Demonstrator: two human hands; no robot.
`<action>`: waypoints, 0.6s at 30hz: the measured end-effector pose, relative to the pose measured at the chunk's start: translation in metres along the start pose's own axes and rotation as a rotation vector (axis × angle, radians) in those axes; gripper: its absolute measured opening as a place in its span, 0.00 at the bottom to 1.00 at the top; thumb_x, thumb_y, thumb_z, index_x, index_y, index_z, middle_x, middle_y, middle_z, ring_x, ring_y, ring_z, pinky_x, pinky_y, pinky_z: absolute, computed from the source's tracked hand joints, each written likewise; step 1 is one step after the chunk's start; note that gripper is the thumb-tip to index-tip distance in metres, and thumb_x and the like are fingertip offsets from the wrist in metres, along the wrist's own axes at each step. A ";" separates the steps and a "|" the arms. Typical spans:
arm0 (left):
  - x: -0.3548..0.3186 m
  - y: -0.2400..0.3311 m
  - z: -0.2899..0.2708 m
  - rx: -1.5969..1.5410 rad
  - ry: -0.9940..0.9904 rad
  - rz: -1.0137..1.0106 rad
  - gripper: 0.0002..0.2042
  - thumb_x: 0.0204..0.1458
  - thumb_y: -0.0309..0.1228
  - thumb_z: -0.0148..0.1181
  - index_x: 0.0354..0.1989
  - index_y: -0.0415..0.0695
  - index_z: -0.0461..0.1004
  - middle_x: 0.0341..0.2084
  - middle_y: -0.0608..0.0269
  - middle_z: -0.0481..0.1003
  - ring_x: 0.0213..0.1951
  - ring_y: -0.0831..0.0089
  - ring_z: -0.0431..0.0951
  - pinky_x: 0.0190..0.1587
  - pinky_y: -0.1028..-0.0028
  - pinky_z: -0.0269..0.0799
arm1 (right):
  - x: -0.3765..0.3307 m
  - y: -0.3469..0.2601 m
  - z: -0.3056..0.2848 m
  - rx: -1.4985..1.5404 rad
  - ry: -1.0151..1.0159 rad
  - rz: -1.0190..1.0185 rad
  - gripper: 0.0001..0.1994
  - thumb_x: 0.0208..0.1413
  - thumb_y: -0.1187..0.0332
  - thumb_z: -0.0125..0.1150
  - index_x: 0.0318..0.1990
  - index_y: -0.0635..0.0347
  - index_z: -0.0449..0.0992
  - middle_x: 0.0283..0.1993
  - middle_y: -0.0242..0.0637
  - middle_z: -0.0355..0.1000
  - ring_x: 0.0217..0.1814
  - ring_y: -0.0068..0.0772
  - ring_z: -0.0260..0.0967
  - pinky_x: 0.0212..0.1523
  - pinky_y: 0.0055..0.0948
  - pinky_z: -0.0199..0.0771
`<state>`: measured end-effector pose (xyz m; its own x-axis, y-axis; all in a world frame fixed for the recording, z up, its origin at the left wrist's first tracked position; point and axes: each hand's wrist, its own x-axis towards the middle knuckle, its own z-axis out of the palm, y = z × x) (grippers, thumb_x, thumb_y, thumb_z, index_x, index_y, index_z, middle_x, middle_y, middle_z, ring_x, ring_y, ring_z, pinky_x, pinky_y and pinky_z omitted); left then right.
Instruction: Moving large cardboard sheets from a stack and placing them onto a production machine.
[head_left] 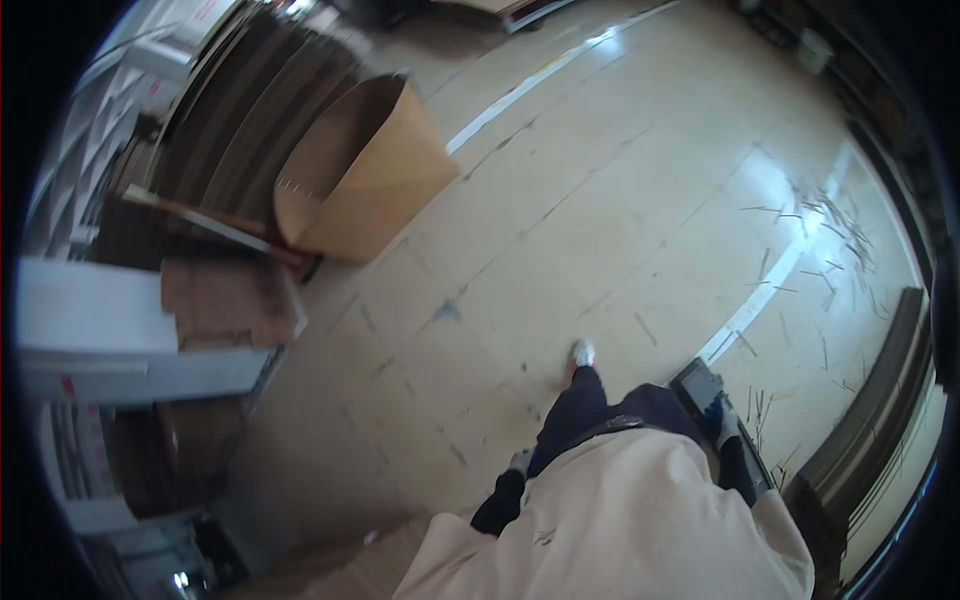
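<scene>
My right hand (728,424), in a glove with dark blue and grey parts, is at my right hip, closed on a long dark tool. The tool (693,381) has a flat, grey rectangular end pointing forward, and its body runs back beside my right leg; its exact kind is unclear. On the other side, my left hand (521,460) hangs by my left thigh in a grey glove. Its fingers are too small and blurred to make out, and nothing can be seen held in it. Dark sleeves cover both forearms.
Ahead on the left stands an open cardboard box (395,185), before stacked dark sheets (235,110). A red-ended pole (230,225) leans nearby. White shelving (130,365) lines the left. Thin scraps (835,240) litter the floor (560,240) at right, near long dark strips (860,410).
</scene>
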<state>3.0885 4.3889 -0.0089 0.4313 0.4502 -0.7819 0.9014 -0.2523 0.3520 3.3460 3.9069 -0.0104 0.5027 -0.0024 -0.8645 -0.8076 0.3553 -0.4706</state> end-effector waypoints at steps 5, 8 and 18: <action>0.065 0.163 -0.096 -0.236 -0.204 -0.202 0.17 0.48 0.48 0.54 0.30 0.44 0.71 0.19 0.61 0.72 0.19 0.70 0.73 0.21 0.71 0.68 | -0.009 -0.011 0.065 -0.072 0.254 -0.129 0.14 0.54 0.57 0.52 0.32 0.60 0.70 0.23 0.33 0.66 0.22 0.29 0.65 0.22 0.28 0.66; 0.142 0.233 -0.128 -0.407 -0.208 -0.159 0.15 0.49 0.45 0.55 0.27 0.45 0.70 0.17 0.63 0.70 0.15 0.74 0.70 0.16 0.75 0.65 | 0.005 -0.027 0.083 -0.321 0.251 -0.219 0.12 0.54 0.59 0.54 0.32 0.60 0.71 0.23 0.31 0.67 0.23 0.24 0.63 0.22 0.24 0.63; 0.250 0.517 -0.179 -0.321 -0.063 0.112 0.15 0.50 0.44 0.54 0.33 0.44 0.70 0.19 0.65 0.72 0.18 0.77 0.71 0.18 0.79 0.66 | 0.157 -0.116 0.111 -0.482 0.113 -0.276 0.19 0.51 0.60 0.54 0.48 0.59 0.67 0.34 0.40 0.68 0.39 0.40 0.66 0.41 0.35 0.66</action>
<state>3.6695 4.5243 0.0694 0.5344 0.3789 -0.7556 0.8188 -0.0101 0.5740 3.5526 3.9693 -0.0719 0.7002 -0.1440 -0.6993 -0.7139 -0.1397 -0.6862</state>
